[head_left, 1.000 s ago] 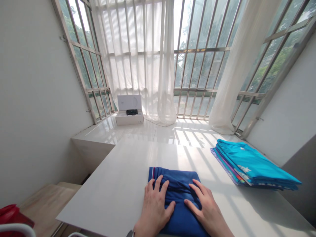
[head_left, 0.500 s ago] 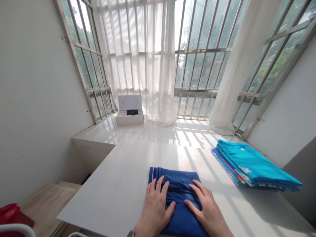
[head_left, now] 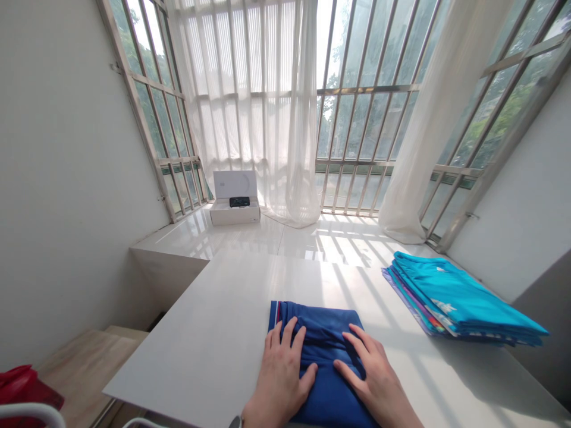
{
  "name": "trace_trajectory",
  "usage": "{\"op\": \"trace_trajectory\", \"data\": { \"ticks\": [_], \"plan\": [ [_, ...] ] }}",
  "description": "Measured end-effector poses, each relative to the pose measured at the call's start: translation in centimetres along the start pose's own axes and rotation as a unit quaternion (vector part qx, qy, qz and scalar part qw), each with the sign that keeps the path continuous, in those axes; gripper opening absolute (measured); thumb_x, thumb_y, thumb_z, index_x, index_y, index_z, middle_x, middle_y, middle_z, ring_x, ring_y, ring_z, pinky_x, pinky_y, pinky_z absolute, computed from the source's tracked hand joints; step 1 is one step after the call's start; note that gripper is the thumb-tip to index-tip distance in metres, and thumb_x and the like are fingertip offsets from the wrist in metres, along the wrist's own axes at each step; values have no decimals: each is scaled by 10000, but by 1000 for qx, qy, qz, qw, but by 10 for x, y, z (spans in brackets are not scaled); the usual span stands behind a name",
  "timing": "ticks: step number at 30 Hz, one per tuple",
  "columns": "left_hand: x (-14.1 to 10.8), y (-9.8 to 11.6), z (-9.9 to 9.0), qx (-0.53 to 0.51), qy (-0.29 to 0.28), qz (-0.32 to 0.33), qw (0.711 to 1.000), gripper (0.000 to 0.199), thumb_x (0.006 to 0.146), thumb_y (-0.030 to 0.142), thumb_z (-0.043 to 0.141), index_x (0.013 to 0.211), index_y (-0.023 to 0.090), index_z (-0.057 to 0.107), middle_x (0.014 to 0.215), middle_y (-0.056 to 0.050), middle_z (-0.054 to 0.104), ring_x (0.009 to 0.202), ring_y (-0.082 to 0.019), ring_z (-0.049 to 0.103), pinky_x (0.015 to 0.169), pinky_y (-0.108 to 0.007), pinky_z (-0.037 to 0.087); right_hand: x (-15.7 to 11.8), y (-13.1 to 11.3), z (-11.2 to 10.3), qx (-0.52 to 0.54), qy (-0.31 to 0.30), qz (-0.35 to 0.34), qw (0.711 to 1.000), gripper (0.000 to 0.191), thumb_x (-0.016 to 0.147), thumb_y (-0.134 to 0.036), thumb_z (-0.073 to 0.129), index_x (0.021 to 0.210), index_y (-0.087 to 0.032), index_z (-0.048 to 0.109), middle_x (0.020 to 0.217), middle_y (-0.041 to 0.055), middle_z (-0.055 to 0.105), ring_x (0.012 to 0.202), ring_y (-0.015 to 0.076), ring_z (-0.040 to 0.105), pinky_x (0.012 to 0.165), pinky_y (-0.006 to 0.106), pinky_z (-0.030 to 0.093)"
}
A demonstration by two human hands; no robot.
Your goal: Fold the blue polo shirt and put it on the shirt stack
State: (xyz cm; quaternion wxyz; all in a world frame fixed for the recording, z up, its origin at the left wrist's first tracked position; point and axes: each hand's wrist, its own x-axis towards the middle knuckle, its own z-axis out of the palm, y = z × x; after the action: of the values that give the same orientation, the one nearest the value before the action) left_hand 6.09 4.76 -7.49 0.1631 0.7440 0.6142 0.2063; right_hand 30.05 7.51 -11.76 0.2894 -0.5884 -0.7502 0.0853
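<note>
Facing a sunlit corner of the room, the view ran out at 12 o'clock to tall steel-barred windows [head_left: 361, 119] hung with sheer white curtains [head_left: 241, 101], with green trees behind the glass. Below them lay a glossy white tiled ledge [head_left: 312, 241], and on it at about 11 o'clock sat an open white box [head_left: 234, 214], its lid standing upright and a small black device [head_left: 239, 202] lying inside. Nearer, a white table [head_left: 191, 351] filled the lower part of the view. A pale wooden step [head_left: 84, 368] lay beyond its edge at 8 o'clock, and past that sat a red object [head_left: 22, 386], too cut off to name. At 4 o'clock on the table lay a stack of folded shirts [head_left: 459, 300], a turquoise one on top and purple and multicoloured edges showing beneath, well apart from the hands. At 6 o'clock, near the table's edge, lay a folded royal-blue garment [head_left: 328, 380] with red-and-white striped trim at its far left corner. The left hand [head_left: 280, 374] and right hand [head_left: 377, 374] were both open, palms down on top of it, fingers spread and slightly bent, neither gripping, with the fabric rumpled between them
</note>
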Motion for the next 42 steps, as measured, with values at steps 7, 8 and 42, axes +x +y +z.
{"op": "trace_trajectory", "data": {
  "ticks": [7,8,42],
  "plan": [
    [-1,0,0,-11,-2,-1,1000,625,906,532,533,1482,296,481,1585,-26,388,1429,-367,313,1198,-524,239,0,-2,0,-3,4,1,1000,469,858,-453,636,1264,-220,661,1403,103,586,1288,301,550,1088,444,493],
    [-1,0,0,-11,-2,-2,1000,623,908,532,531,1482,297,481,1586,-23,387,1430,-365,312,1200,-522,236,0,-2,0,-3,4,2,1000,470,858,-452,635,1264,-218,661,1403,104,586,1289,302,550,1089,445,492],
    [12,7,-15,50,-13,16,999,674,813,472,643,1445,272,523,1553,-89,430,1240,-384,496,1070,-561,367,0,-1,1,30,21,4,999,443,855,-426,632,1231,-196,670,1362,122,615,1260,305,575,1077,461,499]
  ]
}}
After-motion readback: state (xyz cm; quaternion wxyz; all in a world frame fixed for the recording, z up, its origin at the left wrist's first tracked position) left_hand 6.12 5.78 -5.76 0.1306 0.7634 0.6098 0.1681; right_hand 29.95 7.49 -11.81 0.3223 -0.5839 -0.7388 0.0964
